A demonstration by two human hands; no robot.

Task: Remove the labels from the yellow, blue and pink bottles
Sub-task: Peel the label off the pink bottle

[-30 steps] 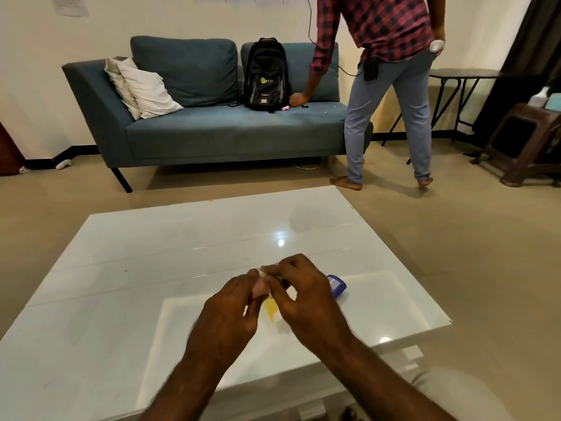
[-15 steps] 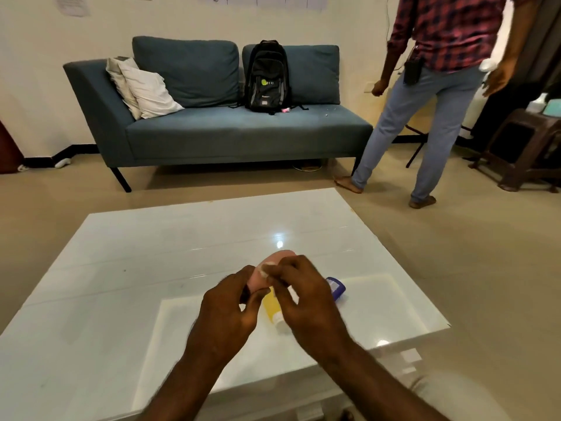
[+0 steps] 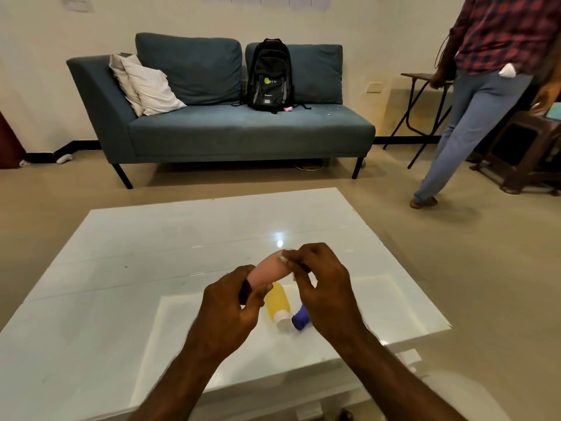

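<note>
My left hand (image 3: 232,311) grips the near end of the pink bottle (image 3: 268,270), which is held tilted above the white table (image 3: 121,268). My right hand (image 3: 321,284) pinches a small white label scrap (image 3: 283,259) at the bottle's far end. Below my hands the yellow bottle (image 3: 275,300) lies on the table with its white cap toward me. The blue bottle (image 3: 300,319) lies just right of it, mostly hidden behind my right hand.
A blue-grey sofa (image 3: 243,129) with a black backpack (image 3: 270,75) and white pillows (image 3: 145,83) stands beyond the table. A person (image 3: 485,86) in a plaid shirt walks at the far right, near a dark stool (image 3: 528,150) and a folding side table (image 3: 425,86).
The pink bottle has come up and now shows between my hands. The yellow bottle's cap and more of the blue bottle show beneath them. The person has walked from the sofa to the right.
</note>
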